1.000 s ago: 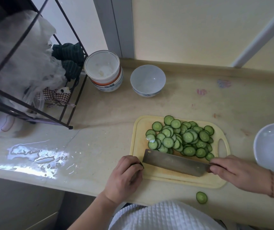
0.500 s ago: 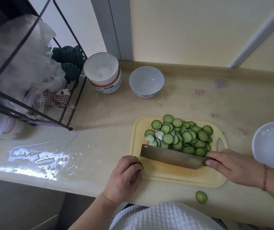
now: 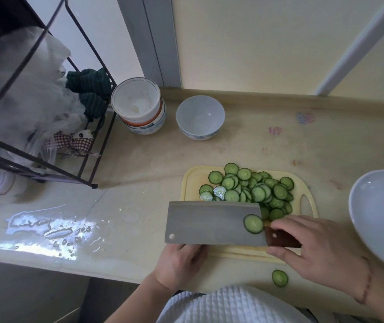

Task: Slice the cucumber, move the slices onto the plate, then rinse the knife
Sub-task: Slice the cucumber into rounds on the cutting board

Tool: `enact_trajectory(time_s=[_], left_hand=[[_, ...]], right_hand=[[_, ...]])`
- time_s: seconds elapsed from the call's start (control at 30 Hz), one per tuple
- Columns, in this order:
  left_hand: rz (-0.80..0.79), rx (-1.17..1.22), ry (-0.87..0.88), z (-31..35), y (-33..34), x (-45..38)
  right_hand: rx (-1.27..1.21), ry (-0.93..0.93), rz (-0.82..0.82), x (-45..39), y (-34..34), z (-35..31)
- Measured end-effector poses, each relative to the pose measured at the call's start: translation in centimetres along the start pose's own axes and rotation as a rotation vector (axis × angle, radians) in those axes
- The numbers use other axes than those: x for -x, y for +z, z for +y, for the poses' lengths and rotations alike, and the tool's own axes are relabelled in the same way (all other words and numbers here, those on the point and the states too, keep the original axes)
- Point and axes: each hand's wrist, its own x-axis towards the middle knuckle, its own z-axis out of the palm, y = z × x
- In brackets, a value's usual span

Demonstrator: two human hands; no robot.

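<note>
- Right hand (image 3: 312, 248) grasps the dark wooden handle of one cleaver (image 3: 214, 223), whose broad blade lies flat-side up above the near edge of the cutting board (image 3: 192, 180).
- Left hand (image 3: 179, 264) sits at the blade's lower left corner, its fingers hidden beneath the steel, so I cannot tell how they lie.
- One cucumber slice (image 3: 253, 224) sticks to the blade face near the handle.
- A heap of slices (image 3: 251, 191), too overlapped to count exactly, lies on the single yellow board.
- One stray slice (image 3: 280, 278) rests on the surface, just in front of the board.
- One white plate (image 3: 377, 213) stands right of the board.
- Farther back sit one lone bowl (image 3: 200, 116) and one stack of bowls (image 3: 139, 106), beside one black wire rack (image 3: 46, 94).
- A wet patch (image 3: 46, 226) glistens on the surface at left.
</note>
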Motion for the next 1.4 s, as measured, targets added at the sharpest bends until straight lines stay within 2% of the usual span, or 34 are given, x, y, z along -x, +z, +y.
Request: enact_trajectory(time_s=[0.23, 0.43, 0.5, 0.6, 0.73, 0.97, 1.1, 1.17, 1.3, 1.37, 1.4], left_hand=[[-0.108, 0.050, 0.022, 1.2, 0.4, -1.9], [-0.141, 0.112, 0.265, 3.9, -2.1, -3.4], [-0.194, 0.105, 0.214, 5.4, -1.9, -6.0], [-0.308, 0.039, 0.022, 5.4, -0.9, -10.0], [-0.478, 0.004, 0.041, 4.0, -0.2, -12.1], [-0.505, -0.180, -0.047, 1.8, 0.9, -14.8], [-0.553, -0.279, -0.069, 1.2, 1.5, -15.8], [-0.464, -0.295, -0.036, 1.7, 1.0, -16.4], [0.124, -0.009, 0.038, 4.6, -3.3, -15.6], [0.308, 0.097, 0.089, 6.1, -5.7, -13.3], [0.331, 0.107, 0.107, 6.1, -6.1, -11.5]], right_hand=[[0.028, 0.138, 0.058, -0.7, 1.6, -1.0], [0.025, 0.176, 0.074, -0.9, 2.2, -1.8], [0.060, 0.172, 0.058, -1.1, 2.5, -2.0], [0.102, 0.166, 0.061, -1.3, 2.6, -2.3], [0.131, 0.164, 0.069, -1.7, 2.4, -2.1], [0.122, 0.137, 0.116, -1.4, 2.1, -2.3], [0.120, 0.103, 0.080, -0.9, 2.3, -2.5], [0.115, 0.102, 0.070, -0.8, 2.2, -2.5], [0.027, 0.220, -0.009, -0.6, 1.7, -2.9], [-0.089, 0.284, -0.031, -0.1, 1.5, -3.0], [-0.193, 0.319, -0.059, 0.1, 1.5, -3.0]])
